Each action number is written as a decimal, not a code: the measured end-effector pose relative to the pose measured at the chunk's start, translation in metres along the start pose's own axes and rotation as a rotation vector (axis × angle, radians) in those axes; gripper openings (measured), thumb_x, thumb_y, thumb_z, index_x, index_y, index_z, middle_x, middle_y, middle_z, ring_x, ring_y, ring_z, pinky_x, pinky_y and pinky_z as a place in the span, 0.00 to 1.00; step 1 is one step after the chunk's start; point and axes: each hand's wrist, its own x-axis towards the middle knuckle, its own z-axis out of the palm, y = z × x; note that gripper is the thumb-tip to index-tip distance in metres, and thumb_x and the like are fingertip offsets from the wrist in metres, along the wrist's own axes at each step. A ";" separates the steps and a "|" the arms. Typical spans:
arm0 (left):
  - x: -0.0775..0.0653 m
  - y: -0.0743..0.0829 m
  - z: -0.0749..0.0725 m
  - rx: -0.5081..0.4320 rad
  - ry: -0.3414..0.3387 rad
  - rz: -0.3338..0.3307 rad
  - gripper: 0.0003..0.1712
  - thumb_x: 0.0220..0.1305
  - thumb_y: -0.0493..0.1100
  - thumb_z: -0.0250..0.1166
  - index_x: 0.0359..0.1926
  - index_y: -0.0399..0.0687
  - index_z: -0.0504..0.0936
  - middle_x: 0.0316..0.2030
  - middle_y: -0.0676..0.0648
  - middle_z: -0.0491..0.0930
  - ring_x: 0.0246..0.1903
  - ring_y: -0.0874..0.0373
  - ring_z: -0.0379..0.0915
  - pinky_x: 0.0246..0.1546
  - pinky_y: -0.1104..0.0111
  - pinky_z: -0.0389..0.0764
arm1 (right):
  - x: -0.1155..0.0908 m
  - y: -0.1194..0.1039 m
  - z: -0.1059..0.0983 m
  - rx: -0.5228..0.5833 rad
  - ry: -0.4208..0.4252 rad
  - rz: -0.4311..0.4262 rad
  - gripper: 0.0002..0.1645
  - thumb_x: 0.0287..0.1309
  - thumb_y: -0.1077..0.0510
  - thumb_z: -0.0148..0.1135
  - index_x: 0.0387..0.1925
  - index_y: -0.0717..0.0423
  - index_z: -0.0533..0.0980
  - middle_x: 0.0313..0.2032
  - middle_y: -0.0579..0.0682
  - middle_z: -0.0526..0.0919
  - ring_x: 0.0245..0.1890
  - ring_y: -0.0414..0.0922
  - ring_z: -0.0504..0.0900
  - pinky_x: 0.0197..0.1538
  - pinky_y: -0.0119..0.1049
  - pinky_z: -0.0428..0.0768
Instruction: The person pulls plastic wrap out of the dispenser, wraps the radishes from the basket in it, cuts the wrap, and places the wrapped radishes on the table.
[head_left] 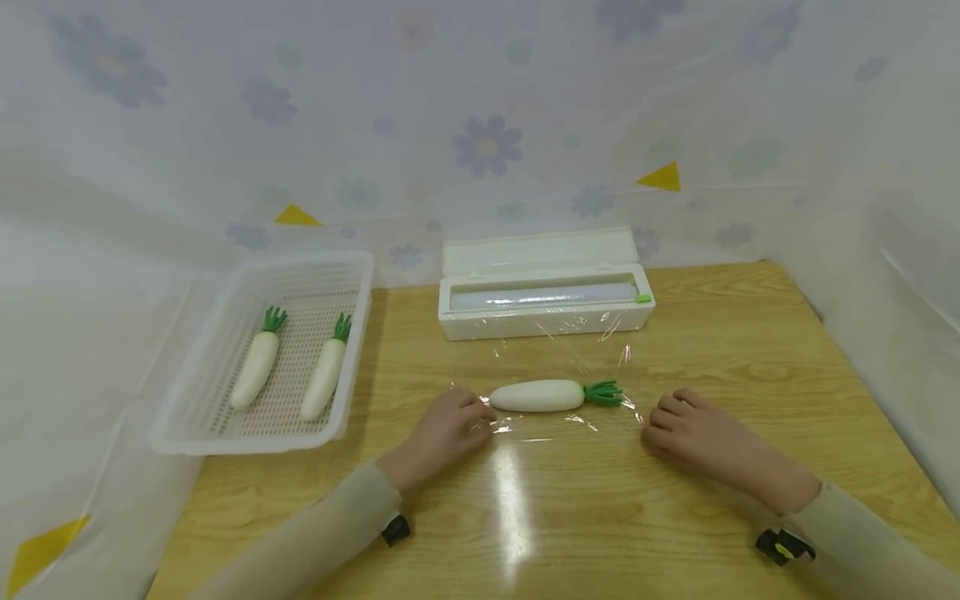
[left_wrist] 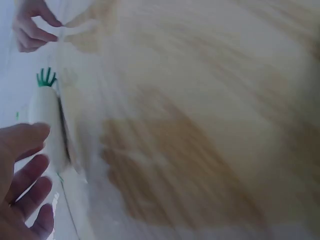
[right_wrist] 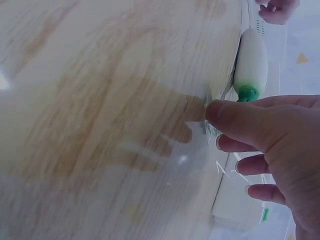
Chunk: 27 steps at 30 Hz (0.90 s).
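A white radish (head_left: 537,396) with green leaf stubs lies crosswise on the wooden table, leaves to the right. Clear plastic wrap (head_left: 576,419) stretches from the dispenser toward the hands and shows mainly by its glints around the radish. At the radish's tip, my left hand (head_left: 447,429) pinches the near left part of the wrap between thumb and index finger. Beyond the leaves, my right hand (head_left: 693,437) pinches the wrap's right part; in the right wrist view its thumb (right_wrist: 235,120) sits at the film's glinting edge, the other fingers loosely bent.
Behind the radish stands a white wrap dispenser (head_left: 546,323), lid raised, with a roll (head_left: 543,296) inside and a green tab at its right end. To the left, a white plastic basket (head_left: 360,333) contains two more radishes (head_left: 255,371). A flower-patterned curtain (head_left: 487,192) encloses the table.
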 end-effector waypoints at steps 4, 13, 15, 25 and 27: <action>-0.014 -0.005 -0.005 0.030 -0.101 0.036 0.10 0.64 0.42 0.75 0.46 0.48 0.89 0.42 0.52 0.86 0.46 0.55 0.79 0.53 0.60 0.79 | 0.004 -0.003 -0.003 -0.044 -0.026 -0.001 0.05 0.65 0.61 0.58 0.35 0.52 0.79 0.34 0.47 0.81 0.36 0.48 0.74 0.42 0.47 0.77; -0.021 -0.012 -0.009 0.022 -0.170 0.036 0.13 0.66 0.46 0.74 0.48 0.47 0.87 0.44 0.51 0.84 0.46 0.55 0.79 0.54 0.60 0.79 | 0.008 -0.005 0.006 -0.054 -0.034 0.086 0.07 0.57 0.64 0.56 0.36 0.57 0.79 0.33 0.51 0.80 0.37 0.51 0.76 0.41 0.48 0.77; -0.020 -0.012 -0.007 0.034 -0.168 0.042 0.13 0.67 0.47 0.74 0.49 0.47 0.87 0.44 0.51 0.84 0.47 0.56 0.78 0.53 0.61 0.80 | 0.008 -0.004 0.007 -0.039 -0.022 0.122 0.10 0.64 0.61 0.51 0.36 0.57 0.79 0.34 0.52 0.80 0.37 0.52 0.76 0.41 0.49 0.77; -0.020 -0.005 -0.002 0.174 -0.124 0.036 0.10 0.69 0.48 0.72 0.46 0.51 0.85 0.42 0.52 0.81 0.45 0.55 0.76 0.48 0.59 0.78 | 0.013 0.003 -0.002 0.134 0.097 0.321 0.31 0.84 0.41 0.38 0.36 0.53 0.81 0.35 0.49 0.84 0.39 0.51 0.81 0.42 0.53 0.80; -0.019 -0.004 -0.001 0.203 -0.100 0.035 0.07 0.70 0.46 0.71 0.45 0.52 0.85 0.41 0.52 0.82 0.44 0.55 0.76 0.45 0.60 0.77 | 0.014 0.004 -0.002 0.144 0.108 0.330 0.36 0.83 0.39 0.31 0.35 0.53 0.81 0.34 0.48 0.84 0.39 0.51 0.81 0.42 0.53 0.80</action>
